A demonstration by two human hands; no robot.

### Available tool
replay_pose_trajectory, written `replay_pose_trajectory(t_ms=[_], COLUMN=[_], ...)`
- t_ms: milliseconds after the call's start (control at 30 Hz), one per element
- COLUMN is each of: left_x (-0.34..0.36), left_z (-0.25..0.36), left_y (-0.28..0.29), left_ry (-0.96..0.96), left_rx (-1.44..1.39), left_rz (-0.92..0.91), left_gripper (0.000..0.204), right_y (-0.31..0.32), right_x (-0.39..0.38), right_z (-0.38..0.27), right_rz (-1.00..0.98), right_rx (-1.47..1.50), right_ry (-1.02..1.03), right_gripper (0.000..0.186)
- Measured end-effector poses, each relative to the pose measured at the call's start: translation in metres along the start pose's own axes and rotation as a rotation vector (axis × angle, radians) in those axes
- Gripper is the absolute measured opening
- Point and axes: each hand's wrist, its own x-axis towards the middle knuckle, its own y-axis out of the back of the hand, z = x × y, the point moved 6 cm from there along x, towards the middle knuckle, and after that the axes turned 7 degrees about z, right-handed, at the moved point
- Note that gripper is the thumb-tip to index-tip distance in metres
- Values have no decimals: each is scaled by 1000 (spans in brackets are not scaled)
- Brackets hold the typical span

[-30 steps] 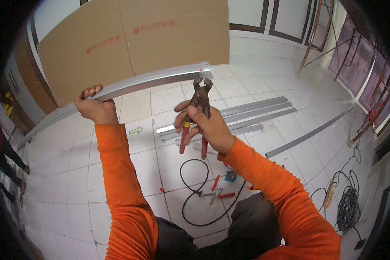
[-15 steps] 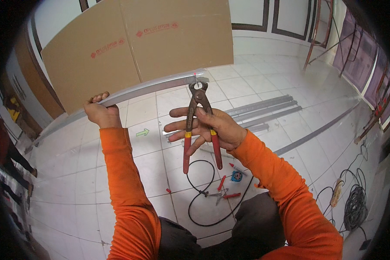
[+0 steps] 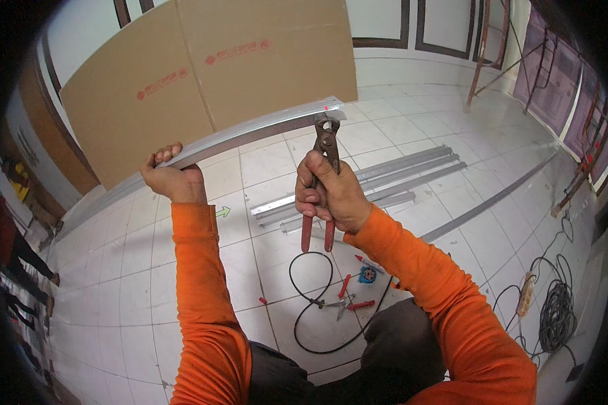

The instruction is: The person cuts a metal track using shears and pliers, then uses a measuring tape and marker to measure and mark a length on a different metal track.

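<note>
My left hand (image 3: 171,177) grips a long grey metal channel (image 3: 250,133) and holds it up off the floor, slanting up to the right. My right hand (image 3: 331,192) is closed on the red handles of rusty pincers (image 3: 323,177). The pincers point up and their jaws sit at the channel's right end, by a small red mark. Both my sleeves are orange.
Several more metal channels (image 3: 378,179) lie on the white tiled floor (image 3: 115,283). Brown board sheets (image 3: 209,74) lean on the wall behind. Below my hands lie a black cable loop (image 3: 304,297), red-handled tools (image 3: 348,304) and a blue tape measure (image 3: 367,275). Coiled cable (image 3: 554,310) sits right. A person stands at far left.
My right hand has squeezed the pincer handles together; they were spread apart half a second ago. The jaws have stayed at the channel's end. My left hand keeps its grip.
</note>
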Motion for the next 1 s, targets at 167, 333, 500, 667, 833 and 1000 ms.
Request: replay_pose_trajectory(t_ms=[167,333,500,667,833,1000], left_x=[1,-4,44,66,69,88], left_z=[-5,-1,16,30,28,27], left_y=[0,-16,12,25,35,52], left_ry=[28,136,157,110,112,170], left_rx=[-35,-107,-172,-215,-217,-260], left_rz=[-78,-173,-125,-70,-98,-140], left_gripper=[16,11,15,20,30,38], right_y=[10,19,30,41,32,26], right_x=[6,10,4,1,-1,-2], right_z=[-1,-6,25,33,25,20], right_rz=[92,-95,-184,-41,15,29], right_rx=[-44,-103,-326,-373,-431,-473], right_ry=[27,130,30,-96,-32,19], right_gripper=[54,70,76,65,67,64])
